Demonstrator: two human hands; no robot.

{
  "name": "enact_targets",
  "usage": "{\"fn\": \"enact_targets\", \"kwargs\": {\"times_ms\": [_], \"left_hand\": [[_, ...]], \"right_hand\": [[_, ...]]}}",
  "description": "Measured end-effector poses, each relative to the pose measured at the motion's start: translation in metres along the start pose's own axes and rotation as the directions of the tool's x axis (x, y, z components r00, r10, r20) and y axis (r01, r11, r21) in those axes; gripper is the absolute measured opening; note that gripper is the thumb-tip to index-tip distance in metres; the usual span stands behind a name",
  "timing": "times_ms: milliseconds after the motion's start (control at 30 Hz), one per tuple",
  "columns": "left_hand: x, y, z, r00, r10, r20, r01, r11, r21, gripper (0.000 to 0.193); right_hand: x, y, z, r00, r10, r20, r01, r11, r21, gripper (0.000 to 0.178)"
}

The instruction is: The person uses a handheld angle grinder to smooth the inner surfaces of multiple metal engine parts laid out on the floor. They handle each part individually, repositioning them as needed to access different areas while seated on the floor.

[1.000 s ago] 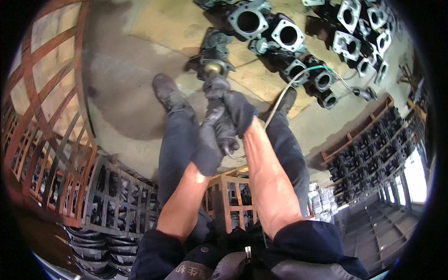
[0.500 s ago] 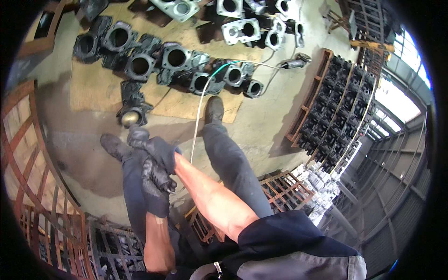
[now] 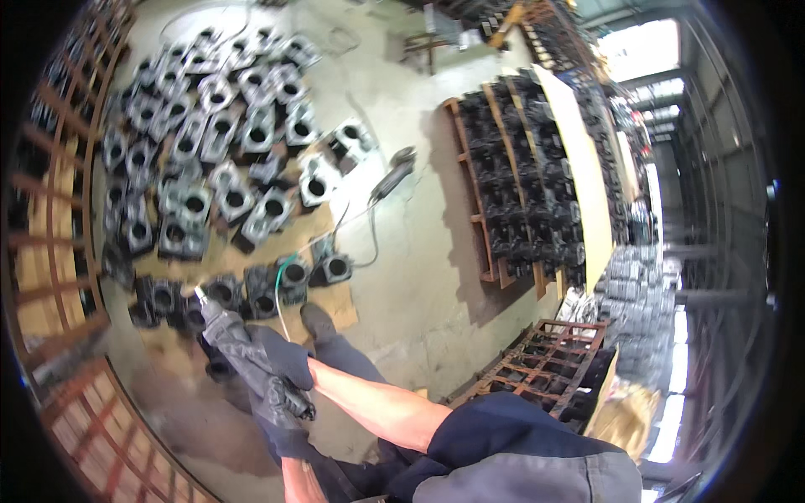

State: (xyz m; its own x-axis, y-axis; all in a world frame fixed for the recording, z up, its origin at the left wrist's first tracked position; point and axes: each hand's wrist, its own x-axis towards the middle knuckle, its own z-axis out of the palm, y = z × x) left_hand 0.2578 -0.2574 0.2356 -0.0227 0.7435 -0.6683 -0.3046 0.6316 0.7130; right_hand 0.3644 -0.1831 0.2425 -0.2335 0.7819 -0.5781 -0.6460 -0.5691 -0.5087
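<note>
Head view, both gloved hands' fingers clamped on grinder tool (image 3: 220, 321), metal castings (image 3: 220, 180) beyond, grille (image 3: 549, 362) right.

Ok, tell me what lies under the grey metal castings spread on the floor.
Flat brown board sheets show beneath the grey metal castings, on the pale concrete floor. How far the sheets run under the far rows is covered by the castings themselves.

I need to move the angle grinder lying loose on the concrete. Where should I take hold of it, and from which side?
Probably the angle grinder's long, slim dark body, not the disc end. It lies flat on bare floor with castings on its left, so coming from above or the clear right looks easiest. Mind the cable trailing from its rear.
</note>
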Motion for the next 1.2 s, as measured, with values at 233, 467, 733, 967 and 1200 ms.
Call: {"fn": "enact_targets", "kwargs": {"times_ms": [233, 467, 733, 967, 1200], "left_hand": [[-0.068, 0.071, 0.092, 0.969, 0.061, 0.239, -0.103, 0.98, 0.168, 0.042], [-0.11, 0.073, 0.112, 0.898, 0.194, 0.394, -0.348, 0.861, 0.371, 0.049], [-0.201, 0.097, 0.193, 0.848, 0.178, 0.5, -0.451, 0.739, 0.501, 0.063], [-0.223, 0.015, 0.242, 0.679, -0.119, 0.724, -0.447, 0.715, 0.537, 0.051], [-0.217, -0.093, 0.34, 0.443, 0.118, 0.889, -0.892, 0.163, 0.423, 0.016]], "right_hand": [[-0.058, -0.072, -0.013, 0.952, -0.285, -0.11, 0.255, 0.94, -0.227, 0.039], [-0.129, -0.096, -0.009, 0.873, -0.477, -0.099, 0.472, 0.879, -0.074, 0.037], [-0.241, -0.158, -0.021, 0.79, -0.573, -0.218, 0.578, 0.815, -0.046, 0.024], [-0.331, -0.214, -0.124, 0.749, -0.592, -0.297, 0.604, 0.795, -0.059, 0.03], [-0.442, -0.301, -0.254, 0.68, -0.589, -0.436, 0.638, 0.769, -0.044, 0.045]]}}
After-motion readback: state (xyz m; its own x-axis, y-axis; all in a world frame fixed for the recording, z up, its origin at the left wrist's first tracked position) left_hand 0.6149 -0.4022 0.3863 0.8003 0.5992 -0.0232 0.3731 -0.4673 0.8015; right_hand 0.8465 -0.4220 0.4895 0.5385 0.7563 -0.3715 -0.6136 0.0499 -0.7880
